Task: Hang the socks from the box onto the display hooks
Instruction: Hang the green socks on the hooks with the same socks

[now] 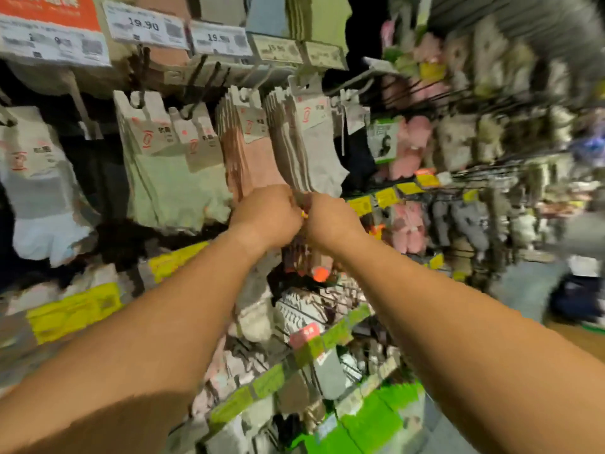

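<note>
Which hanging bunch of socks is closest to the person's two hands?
The grey socks, hanging directly above the left hand and right hand; the pink bunch and pale green bunch hang further left.

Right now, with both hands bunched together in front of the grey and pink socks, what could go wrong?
1. Both hands, left hand and right hand, meet at something small and dark between them; the frame is blurred, so the hold cannot be confirmed and it might slip.
2. The grey socks and pink socks hang tightly packed just above; an upward move could knock some off their hooks.
</note>
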`<state>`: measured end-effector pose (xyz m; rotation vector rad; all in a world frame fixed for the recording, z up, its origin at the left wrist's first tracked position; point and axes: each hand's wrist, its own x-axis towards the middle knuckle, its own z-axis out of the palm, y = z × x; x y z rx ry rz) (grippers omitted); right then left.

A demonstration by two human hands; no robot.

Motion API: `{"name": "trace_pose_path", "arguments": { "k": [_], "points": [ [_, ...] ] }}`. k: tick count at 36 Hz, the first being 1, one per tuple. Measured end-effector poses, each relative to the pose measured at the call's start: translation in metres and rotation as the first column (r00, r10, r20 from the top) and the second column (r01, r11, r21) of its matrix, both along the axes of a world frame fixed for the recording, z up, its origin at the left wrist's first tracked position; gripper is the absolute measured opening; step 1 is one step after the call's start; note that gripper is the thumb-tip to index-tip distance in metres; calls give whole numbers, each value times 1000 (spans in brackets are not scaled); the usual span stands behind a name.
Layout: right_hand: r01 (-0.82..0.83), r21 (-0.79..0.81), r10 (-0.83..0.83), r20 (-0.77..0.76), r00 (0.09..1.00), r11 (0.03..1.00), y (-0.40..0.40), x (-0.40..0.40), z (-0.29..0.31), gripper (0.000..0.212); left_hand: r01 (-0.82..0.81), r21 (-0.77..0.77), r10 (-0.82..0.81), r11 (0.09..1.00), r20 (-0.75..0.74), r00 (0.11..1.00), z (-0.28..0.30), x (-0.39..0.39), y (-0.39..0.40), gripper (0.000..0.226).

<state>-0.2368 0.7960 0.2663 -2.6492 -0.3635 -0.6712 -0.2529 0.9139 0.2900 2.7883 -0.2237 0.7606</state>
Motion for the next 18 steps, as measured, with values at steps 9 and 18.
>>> {"name": "trace_pose_path", "arguments": {
  "k": [9, 18],
  "points": [
    [484, -31, -467, -323, 823, 875, -266, -74, -72, 28, 440, 36, -412, 897, -291, 864, -62, 0, -240, 28],
    [739, -132, -712, -422, 562, 661, -469, -157, -112, 29, 702, -82, -656, 707, -447, 608, -115, -38, -463, 32]
  ]
}}
